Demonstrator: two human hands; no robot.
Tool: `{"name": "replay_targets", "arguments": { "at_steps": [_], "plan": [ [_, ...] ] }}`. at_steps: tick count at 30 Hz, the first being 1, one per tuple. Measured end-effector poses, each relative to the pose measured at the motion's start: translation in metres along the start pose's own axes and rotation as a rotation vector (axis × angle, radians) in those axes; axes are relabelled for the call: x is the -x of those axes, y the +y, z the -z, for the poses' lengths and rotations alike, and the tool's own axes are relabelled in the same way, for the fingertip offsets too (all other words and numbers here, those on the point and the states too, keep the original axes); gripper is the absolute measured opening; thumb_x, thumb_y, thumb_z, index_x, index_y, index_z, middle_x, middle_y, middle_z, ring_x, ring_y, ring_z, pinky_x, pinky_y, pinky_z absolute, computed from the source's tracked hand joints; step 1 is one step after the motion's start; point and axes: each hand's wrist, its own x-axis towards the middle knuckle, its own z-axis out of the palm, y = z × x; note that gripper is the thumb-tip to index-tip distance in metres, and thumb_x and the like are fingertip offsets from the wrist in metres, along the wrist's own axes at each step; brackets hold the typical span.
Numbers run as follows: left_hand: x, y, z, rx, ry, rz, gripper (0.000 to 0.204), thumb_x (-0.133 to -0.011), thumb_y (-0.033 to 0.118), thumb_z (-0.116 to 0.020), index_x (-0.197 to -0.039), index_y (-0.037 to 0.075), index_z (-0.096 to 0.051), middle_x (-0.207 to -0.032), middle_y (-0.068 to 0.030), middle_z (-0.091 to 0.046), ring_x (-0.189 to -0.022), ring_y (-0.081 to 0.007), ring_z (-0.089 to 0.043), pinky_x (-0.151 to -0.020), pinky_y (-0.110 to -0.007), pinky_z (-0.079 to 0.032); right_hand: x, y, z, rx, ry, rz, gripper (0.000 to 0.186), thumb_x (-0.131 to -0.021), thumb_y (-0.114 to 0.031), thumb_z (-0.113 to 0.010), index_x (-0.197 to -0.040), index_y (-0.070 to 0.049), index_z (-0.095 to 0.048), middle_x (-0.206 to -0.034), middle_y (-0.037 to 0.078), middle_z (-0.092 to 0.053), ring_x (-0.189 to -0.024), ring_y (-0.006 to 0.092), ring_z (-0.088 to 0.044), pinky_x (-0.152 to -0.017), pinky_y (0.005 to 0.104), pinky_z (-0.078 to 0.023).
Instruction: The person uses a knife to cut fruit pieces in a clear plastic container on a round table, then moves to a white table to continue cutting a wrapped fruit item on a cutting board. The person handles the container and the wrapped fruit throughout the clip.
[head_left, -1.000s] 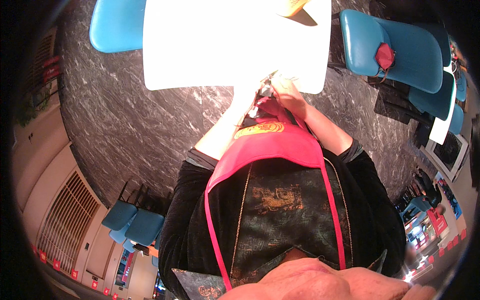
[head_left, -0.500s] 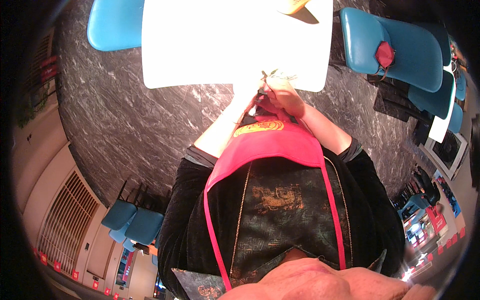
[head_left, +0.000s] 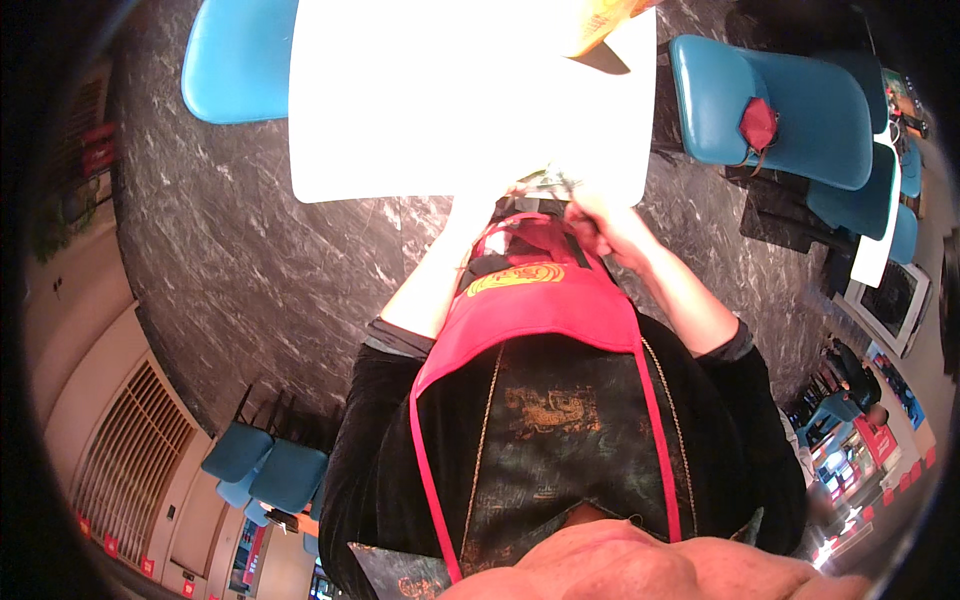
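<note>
My two hands meet at the near edge of a bright white table (head_left: pixel 400 120), just above the top of my red apron (head_left: pixel 540 300). My left hand (head_left: pixel 478 212) is washed out by the glare and its fingers are hard to make out. My right hand (head_left: pixel 600 222) has its fingers curled near a small greenish-grey item (head_left: pixel 548 180) at the table's edge. Both hands seem to pinch that item; what it is I cannot tell. An orange-yellow thing (head_left: pixel 600 22) lies at the table's far side.
A blue chair (head_left: pixel 235 60) stands at the table's left. To the right a row of blue chairs (head_left: pixel 800 110) carries a small red object (head_left: pixel 757 125). The floor (head_left: pixel 230 270) is dark marbled stone. More blue seats (head_left: pixel 265 470) show at lower left.
Both hands have stayed at the table's near edge, shifting only slightly. The small item between them sits a little higher against the white tabletop.
</note>
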Motion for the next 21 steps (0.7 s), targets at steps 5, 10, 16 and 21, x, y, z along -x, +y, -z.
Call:
{"name": "replay_targets", "arguments": {
  "at_steps": [5,10,16,21],
  "plan": [
    [-0.047,0.030,-0.017,-0.153,-0.048,-0.139,0.015,-0.084,0.009,-0.063,-0.093,-0.001,-0.069,-0.084,-0.0142,-0.068,-0.077,-0.0231,-0.065,-0.070,-0.035,-0.052,-0.016,-0.023,0.040,0.520,0.625,0.679,0.031,-0.095,-0.025,-0.064,-0.110,0.003,-0.064,-0.078,0.005,-0.067,-0.064,0.0120,-0.062,-0.065,0.0284,-0.050],
    [-0.044,0.037,-0.016,-0.641,-0.001,-0.287,0.016,-0.086,0.011,-0.062,-0.097,0.000,-0.069,-0.087,-0.0149,-0.068,-0.081,-0.0238,-0.066,-0.073,-0.035,-0.052,-0.032,-0.023,0.047,0.146,0.246,0.242,0.015,-0.092,-0.014,-0.066,-0.103,-0.004,-0.066,-0.070,-0.003,-0.057,-0.050,0.0025,-0.039,-0.043,0.0204,-0.029],
    [0.004,0.016,-0.005,-1.126,-0.029,-0.218,0.019,-0.089,0.012,-0.061,-0.101,0.002,-0.069,-0.091,-0.0158,-0.068,-0.086,-0.0246,-0.066,-0.077,-0.035,-0.052,-0.025,0.004,0.002,-0.068,0.290,0.284,0.018,-0.091,-0.017,-0.069,-0.100,-0.003,-0.065,-0.072,0.003,-0.063,-0.050,0.0069,-0.050,-0.040,0.0194,-0.029],
    [-0.006,0.019,-0.016,-1.299,-0.129,-0.341,0.021,-0.090,0.014,-0.060,-0.105,0.002,-0.069,-0.093,-0.0162,-0.068,-0.086,-0.0248,-0.066,-0.078,-0.035,-0.053,-0.012,0.017,-0.042,-0.211,0.300,0.235,0.022,-0.092,-0.026,-0.065,-0.097,-0.004,-0.063,-0.069,0.004,-0.061,-0.054,0.0077,-0.052,-0.043,0.0206,-0.033]
  ]
}}
